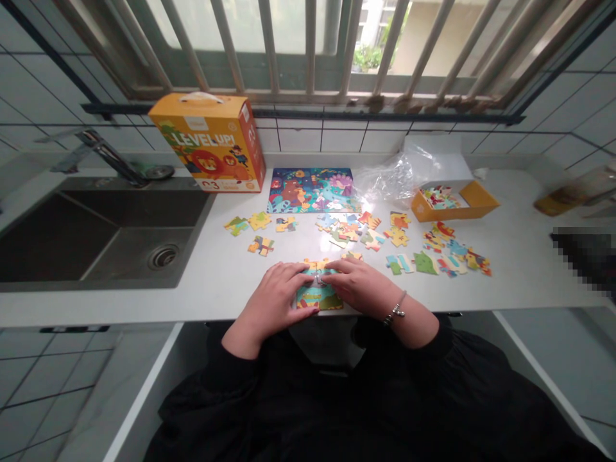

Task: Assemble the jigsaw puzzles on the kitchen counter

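Near the counter's front edge lies a small joined section of jigsaw puzzle, yellow along the top, blue in the middle and green below. My left hand grips its left side, fingers bent over the upper part and thumb at the bottom edge. From the right, my right hand presses its fingertips on the upper right pieces, close to the left fingertips. Part of the section is hidden under both hands. Loose puzzle pieces lie to the left, and more puzzle pieces lie to the right.
A sink with a faucet is at left. An orange puzzle box stands behind, beside a colourful picture sheet. Clear plastic wrap and an open yellow tray holding pieces are at back right.
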Tool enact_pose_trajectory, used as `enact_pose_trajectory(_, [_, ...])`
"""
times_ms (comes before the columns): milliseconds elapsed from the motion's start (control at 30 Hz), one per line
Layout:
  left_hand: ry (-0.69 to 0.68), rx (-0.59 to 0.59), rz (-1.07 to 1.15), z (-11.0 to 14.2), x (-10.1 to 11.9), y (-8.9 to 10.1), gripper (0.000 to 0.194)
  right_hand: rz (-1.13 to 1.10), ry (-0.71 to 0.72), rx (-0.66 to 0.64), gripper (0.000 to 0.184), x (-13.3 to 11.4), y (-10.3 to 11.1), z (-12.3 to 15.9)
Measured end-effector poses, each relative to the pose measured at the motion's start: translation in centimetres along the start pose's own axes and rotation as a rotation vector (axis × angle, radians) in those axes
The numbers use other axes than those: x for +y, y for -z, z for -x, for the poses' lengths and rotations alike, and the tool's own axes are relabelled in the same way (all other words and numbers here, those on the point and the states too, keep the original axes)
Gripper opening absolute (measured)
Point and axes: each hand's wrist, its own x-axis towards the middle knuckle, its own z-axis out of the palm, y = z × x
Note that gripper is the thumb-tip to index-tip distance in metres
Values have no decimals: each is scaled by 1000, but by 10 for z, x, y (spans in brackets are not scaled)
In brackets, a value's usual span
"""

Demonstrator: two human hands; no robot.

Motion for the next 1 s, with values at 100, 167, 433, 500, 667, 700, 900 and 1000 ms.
enact_pose_trajectory(100, [2,-8,2,0,0,0,52,24,-54,-17,30,-8,0,-2])
enact_pose_trajectory(167, [-6,-16,-5,1,0,0,52,37,-83,-28,29,-12,1,-3])
enact_pose_trajectory(433, [-19,-27,-59,2,1,0,50,98,-192,34,33,-13,-5,19])
enact_pose_trajectory(500, [-21,-31,-56,2,2,1,51,107,-260,82,32,-9,-8,31])
enact_pose_trajectory(667, [-22,-37,-58,1,1,0,52,117,-351,220,33,-6,-15,54])
enact_pose_trajectory(700, [-22,-37,-57,1,1,0,52,110,-350,243,31,-8,-16,57])
enact_pose_trajectory(900, [-14,-37,-47,1,2,1,50,96,-371,347,20,-14,-19,59])
enact_pose_trajectory(1000, [8,17,-15,1,0,-1,52,97,-390,337,19,-14,-18,59])
